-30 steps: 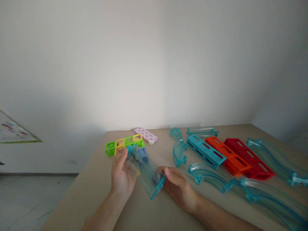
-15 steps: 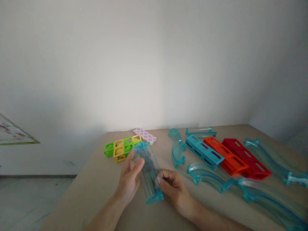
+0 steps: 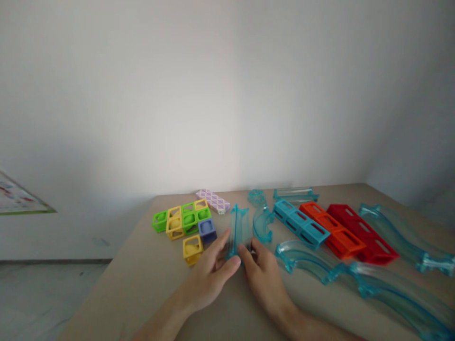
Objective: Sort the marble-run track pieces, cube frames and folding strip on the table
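A straight clear-blue track piece (image 3: 239,226) lies on the tan table (image 3: 149,284), pointing away from me. My left hand (image 3: 212,274) sits at its near end, fingers along the left side and thumb under the end. From the right, my right hand (image 3: 263,276) pinches the same end with fingertips. Just left of the track sit a purple cube (image 3: 206,230) and a yellow cube (image 3: 192,249).
A cluster of green and yellow cubes (image 3: 181,217) and a lilac lattice bar (image 3: 212,201) lie at the back left. To the right lie a curved clear track (image 3: 263,222), blue (image 3: 300,228), orange (image 3: 332,228) and red (image 3: 362,233) block rows, and long wavy tracks (image 3: 359,277).
Both hands carried the straight track from mid-air forward and right and laid it on the table. The purple and yellow cubes, hidden before, now show.
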Motion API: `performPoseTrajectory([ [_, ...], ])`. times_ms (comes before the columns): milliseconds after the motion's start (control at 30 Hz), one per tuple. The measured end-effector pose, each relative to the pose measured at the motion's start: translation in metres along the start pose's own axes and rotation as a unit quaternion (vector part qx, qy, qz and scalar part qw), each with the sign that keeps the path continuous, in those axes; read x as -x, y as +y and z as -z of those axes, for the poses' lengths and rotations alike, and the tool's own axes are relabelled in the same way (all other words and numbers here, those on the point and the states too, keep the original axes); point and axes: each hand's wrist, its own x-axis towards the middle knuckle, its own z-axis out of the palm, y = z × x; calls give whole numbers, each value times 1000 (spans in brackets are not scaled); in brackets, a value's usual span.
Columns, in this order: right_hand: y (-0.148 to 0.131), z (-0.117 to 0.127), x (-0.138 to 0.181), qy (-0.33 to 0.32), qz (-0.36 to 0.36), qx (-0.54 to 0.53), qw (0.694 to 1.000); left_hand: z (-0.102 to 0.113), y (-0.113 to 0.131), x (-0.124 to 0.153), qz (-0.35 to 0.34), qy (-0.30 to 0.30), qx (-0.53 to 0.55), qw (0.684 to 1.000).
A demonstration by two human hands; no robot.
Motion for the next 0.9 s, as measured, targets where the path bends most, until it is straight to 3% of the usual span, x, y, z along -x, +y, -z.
performPoseTrajectory([
  [333,-7,4,-1,-28,13,136,990,3,1,-2,-79,-27,-93,992],
  [533,-9,6,0,-43,34,154,987,5,-3,-3,-87,-45,-220,971],
  [733,-6,4,4,-27,83,107,990,3,-3,-2,-90,-35,-174,980],
  [900,-12,8,8,-35,106,137,984,-1,7,-2,-83,-27,-144,986],
])
